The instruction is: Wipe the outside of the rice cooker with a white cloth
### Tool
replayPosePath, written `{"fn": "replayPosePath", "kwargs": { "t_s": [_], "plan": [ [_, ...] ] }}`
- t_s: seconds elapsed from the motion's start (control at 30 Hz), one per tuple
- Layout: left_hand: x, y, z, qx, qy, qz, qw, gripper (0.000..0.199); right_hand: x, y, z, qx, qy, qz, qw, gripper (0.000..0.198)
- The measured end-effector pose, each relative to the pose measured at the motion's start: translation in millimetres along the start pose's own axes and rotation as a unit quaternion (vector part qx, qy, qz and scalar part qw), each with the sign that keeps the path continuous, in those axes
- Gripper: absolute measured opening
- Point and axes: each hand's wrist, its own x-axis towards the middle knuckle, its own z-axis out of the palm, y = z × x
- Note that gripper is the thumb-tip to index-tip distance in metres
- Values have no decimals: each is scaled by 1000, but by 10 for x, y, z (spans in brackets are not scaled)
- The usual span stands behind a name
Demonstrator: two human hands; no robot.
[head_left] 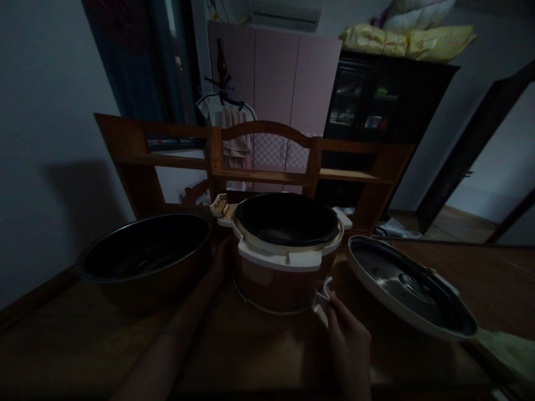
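In the middle of the wooden desk stands a rice cooker [267, 287] without its lid, a dark inner rim [288, 242] showing at its top. My right hand [346, 334] pinches a small white cloth or tissue [322, 301] close to the cooker's lower right side. On the cooker's left side rests my left hand [221, 259], its fingers lost in shadow behind the body. A dark inner pot [154, 284] sits to the left, beside my left forearm. To the right lies the cooker's round lid [401, 278], its metal inner side turned up.
A wooden shelf rack [267, 177] runs along the back of the desk [251, 356]. Behind it are pink wardrobe doors [276, 78], a dark cabinet [388, 100] and clothes on a stand [236, 122]. A pale cloth or bag [507, 348] lies at the right edge.
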Motion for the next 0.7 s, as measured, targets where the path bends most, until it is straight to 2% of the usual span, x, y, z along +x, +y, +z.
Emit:
{"fn": "replayPosePath", "kwargs": {
  "t_s": [0.13, 0.27, 0.47, 0.7],
  "plan": [
    [13, -5, -4, -12, -29, -9, 999, 5, -17, -84, 18, -1, 10, -13, 1000, 51],
    [13, 0, -1, -16, -23, -14, 1000, 5, -66, -33, 51, -10, 17, -11, 1000, 52],
    [38, -22, -28, 8, -34, 39, 999, 9, -97, 60, 64, -29, 6, 16, 999, 54],
    [63, -37, -39, 12, -40, 23, 999, 21, -89, -194, 42, 5, 11, 33, 999, 56]
  ]
}}
